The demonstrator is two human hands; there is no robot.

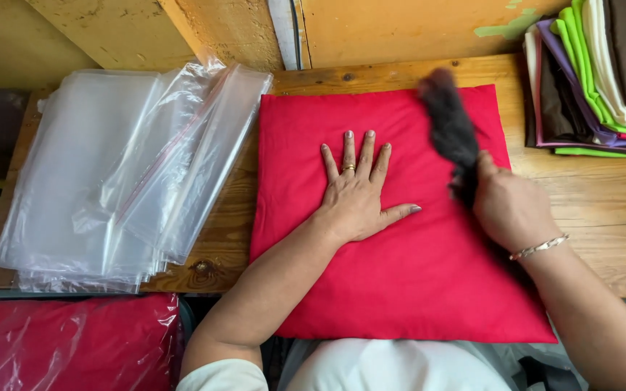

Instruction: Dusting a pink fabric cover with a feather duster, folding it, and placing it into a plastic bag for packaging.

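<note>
left hand flat, released, on red cloth at the table's front edge; right hand grasps a dark brush.

The left hand is lying flat, palm down, with its four fingers pointing away from the body and held slightly apart, the thumb sticking out to the right. A ring is sitting on one finger. The left forearm is reaching in from the lower left, bare below a short pale sleeve. The right hand is curling into a closed grip, knuckles up, a thin bracelet circling its wrist, the forearm coming in from the lower right.
</note>
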